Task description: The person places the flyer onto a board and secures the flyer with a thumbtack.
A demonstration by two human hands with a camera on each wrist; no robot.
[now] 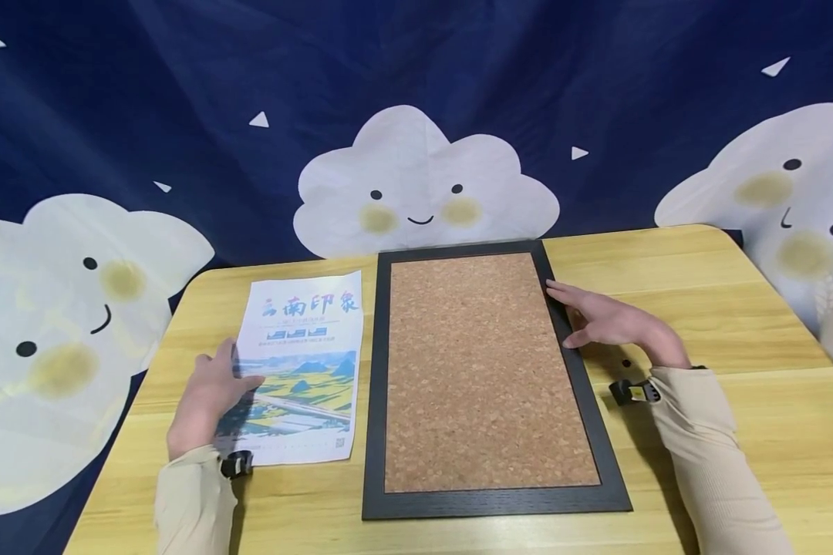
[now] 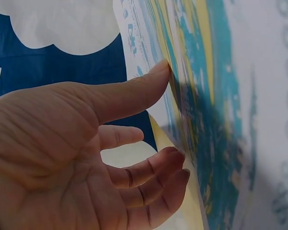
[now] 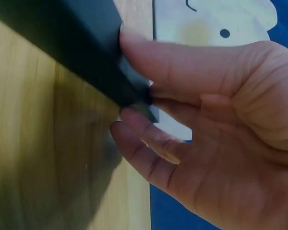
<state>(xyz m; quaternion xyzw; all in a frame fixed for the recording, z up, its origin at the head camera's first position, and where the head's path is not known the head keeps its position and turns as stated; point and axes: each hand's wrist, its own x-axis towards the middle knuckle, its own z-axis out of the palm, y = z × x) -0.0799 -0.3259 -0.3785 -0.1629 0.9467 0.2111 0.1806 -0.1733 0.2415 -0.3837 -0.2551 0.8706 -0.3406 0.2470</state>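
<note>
A black-framed cork board lies on the wooden table in the middle of the head view. My right hand holds its right border, thumb on the upper face and fingers along the outer edge; the right wrist view shows this hand close up against the black frame. To the left of the board lies a printed landscape poster with large blue characters along its top. My left hand rests at its left edge. In the left wrist view, the thumb touches the poster and the other fingers are loosely bent.
The light wooden table has rounded far corners. A dark blue cloth with smiling white clouds hangs behind it. A small dark spot shows on the table near the right wrist.
</note>
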